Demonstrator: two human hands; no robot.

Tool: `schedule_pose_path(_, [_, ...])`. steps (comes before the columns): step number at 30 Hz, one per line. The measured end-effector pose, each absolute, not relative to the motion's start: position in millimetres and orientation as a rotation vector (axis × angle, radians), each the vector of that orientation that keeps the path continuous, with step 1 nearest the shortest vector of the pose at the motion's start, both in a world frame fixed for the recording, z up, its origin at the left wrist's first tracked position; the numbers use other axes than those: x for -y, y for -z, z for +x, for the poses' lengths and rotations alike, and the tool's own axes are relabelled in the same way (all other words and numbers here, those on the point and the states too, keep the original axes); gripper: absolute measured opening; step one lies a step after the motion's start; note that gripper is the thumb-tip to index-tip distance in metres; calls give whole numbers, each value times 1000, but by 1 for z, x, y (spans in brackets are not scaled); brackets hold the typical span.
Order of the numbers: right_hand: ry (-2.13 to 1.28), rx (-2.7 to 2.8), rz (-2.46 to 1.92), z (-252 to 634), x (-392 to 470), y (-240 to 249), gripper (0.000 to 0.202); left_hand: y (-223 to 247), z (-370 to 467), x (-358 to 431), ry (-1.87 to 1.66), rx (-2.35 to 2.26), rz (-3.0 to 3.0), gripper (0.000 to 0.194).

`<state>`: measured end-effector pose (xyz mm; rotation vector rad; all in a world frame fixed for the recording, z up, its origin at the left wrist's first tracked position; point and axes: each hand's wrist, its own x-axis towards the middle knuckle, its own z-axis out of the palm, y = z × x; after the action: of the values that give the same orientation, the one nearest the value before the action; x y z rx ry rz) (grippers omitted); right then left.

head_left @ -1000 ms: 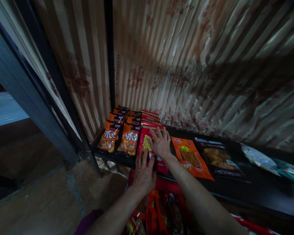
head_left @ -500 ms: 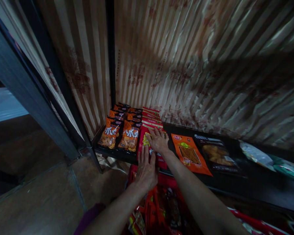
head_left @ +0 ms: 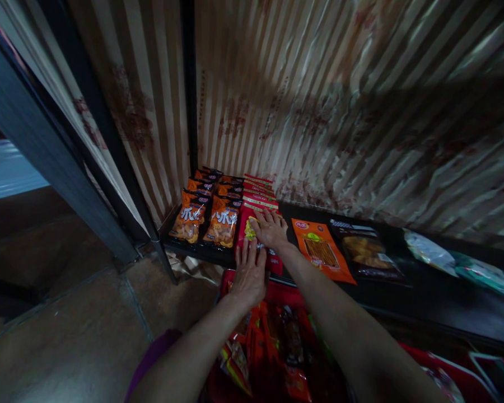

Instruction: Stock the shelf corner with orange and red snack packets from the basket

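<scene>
Both hands rest flat on the front red snack bag (head_left: 246, 215), which lies at the front of a row of similar red bags on the black shelf (head_left: 411, 302). My right hand (head_left: 271, 228) covers its upper right part with fingers spread. My left hand (head_left: 250, 271) touches its lower left part, fingers stretched out. Neither hand grips anything. Just left stand two rows of orange-and-black snack bags (head_left: 222, 223). To the right of my right hand lies a flat orange snack bag (head_left: 322, 252).
Farther right on the shelf are a dark bag with a clear window (head_left: 369, 252), a white bag (head_left: 429, 252) and a green bag (head_left: 485, 274). Below my arms is a red basket (head_left: 285, 294) holding several packets. A dark metal post (head_left: 105, 123) rises at left.
The view has shifted slightly, so the shelf appears higher and more of the basket shows. Both hands stay on the red bag, nearly in the same place.
</scene>
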<state>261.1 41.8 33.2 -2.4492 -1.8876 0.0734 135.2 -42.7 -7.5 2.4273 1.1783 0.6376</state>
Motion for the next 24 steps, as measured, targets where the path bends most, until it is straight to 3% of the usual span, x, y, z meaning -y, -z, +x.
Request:
schedule_pose_path(8, [39,1893,-2476,257,-46,-32,59,3,133,41,-494,-1173,2412,70])
schedule_pose_path(24, [87,1976,-2344,267,-50,-24,64,-4,131,42,-621,-1126,2316,73])
